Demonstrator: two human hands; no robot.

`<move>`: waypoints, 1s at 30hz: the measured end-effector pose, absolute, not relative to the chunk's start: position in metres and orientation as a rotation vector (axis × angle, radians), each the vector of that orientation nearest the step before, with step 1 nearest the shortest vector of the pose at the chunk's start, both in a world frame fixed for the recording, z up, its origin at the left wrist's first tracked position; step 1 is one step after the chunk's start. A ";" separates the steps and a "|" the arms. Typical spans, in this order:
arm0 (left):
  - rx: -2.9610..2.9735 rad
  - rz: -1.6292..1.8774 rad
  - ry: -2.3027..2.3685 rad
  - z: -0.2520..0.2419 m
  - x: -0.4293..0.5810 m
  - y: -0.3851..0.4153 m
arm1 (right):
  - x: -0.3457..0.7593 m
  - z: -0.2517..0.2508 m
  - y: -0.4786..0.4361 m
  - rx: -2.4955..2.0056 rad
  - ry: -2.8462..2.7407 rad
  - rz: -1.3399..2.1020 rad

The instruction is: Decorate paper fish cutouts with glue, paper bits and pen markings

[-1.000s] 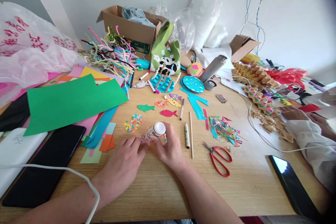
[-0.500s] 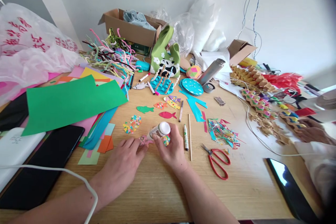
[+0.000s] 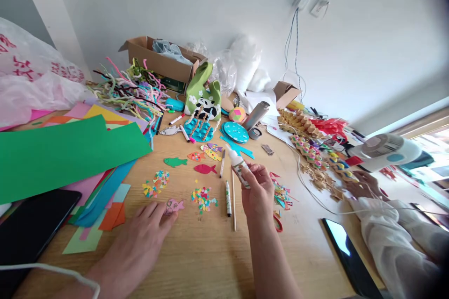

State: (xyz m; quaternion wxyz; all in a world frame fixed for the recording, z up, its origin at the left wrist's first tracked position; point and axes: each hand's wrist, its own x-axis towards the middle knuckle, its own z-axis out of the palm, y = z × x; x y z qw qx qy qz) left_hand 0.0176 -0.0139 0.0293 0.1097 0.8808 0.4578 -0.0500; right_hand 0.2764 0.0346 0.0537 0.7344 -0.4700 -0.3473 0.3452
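Note:
A pink paper fish (image 3: pixel 174 205) with drawn markings lies on the table, its head end held between the thumb and fingers of my left hand (image 3: pixel 147 226). My right hand (image 3: pixel 257 189) is wrapped around a white glue bottle (image 3: pixel 240 168), raised above the table with its nozzle pointing up and slightly left. Between the hands lie loose confetti dots (image 3: pixel 203 198). Beyond the pink fish is a fish decorated with paper bits (image 3: pixel 156 183). Farther back lie a green paper fish (image 3: pixel 175 162) and a red paper fish (image 3: pixel 205 168).
A green marker (image 3: pixel 228 198) and a wooden stick (image 3: pixel 234 201) lie left of my right forearm, which partly hides red-handled scissors (image 3: pixel 278 222). Coloured paper (image 3: pixel 70 154) is piled at left. A phone (image 3: pixel 347 252) and another person's hand (image 3: pixel 366 186) are at right.
My right hand has moved right, away from the pink fish, and the glue bottle has turned from bottom-up to nozzle-up. My left hand stays at the fish. The view has shifted right.

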 end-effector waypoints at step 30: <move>2.611 -0.060 1.373 0.019 0.016 -0.018 | 0.314 -0.013 0.100 -1.963 -1.561 0.037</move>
